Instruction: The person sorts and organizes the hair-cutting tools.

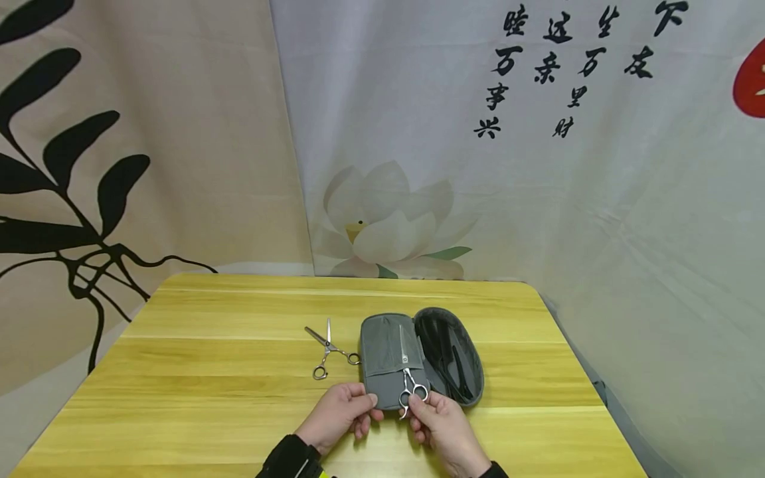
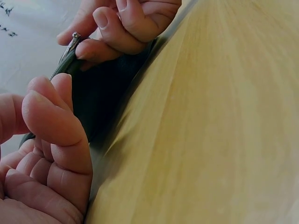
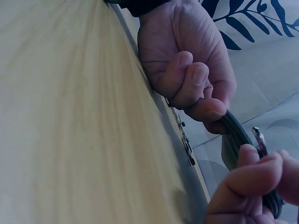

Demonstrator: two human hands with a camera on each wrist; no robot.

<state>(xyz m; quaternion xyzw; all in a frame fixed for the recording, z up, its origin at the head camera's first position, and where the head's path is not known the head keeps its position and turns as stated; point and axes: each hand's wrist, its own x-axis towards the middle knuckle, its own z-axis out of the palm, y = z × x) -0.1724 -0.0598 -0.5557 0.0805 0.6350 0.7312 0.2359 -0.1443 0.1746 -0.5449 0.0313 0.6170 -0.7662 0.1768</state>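
A grey zip case (image 1: 385, 392) lies opened out on the table. One pair of silver hair scissors (image 1: 406, 373) has its blades tucked in the case's left-hand pocket; its finger rings stick out over the lower edge. My left hand (image 1: 343, 415) pinches the case's lower left corner between thumb and fingers. With thumb at the rings and fingers curled below the edge, my right hand (image 1: 442, 425) grips the scissors against the case. Both hands hold the case edge in the left wrist view, where the scissors' finger rest (image 2: 74, 36) pokes up.
Left of the case, a second pair of scissors (image 1: 327, 346), one blade apparently toothed, lies spread on the wooden table (image 1: 227, 372). Dark, slim items (image 1: 445, 352) fill the case's right half; their kind is unclear. A printed cloth (image 1: 406, 99) hangs behind the table.
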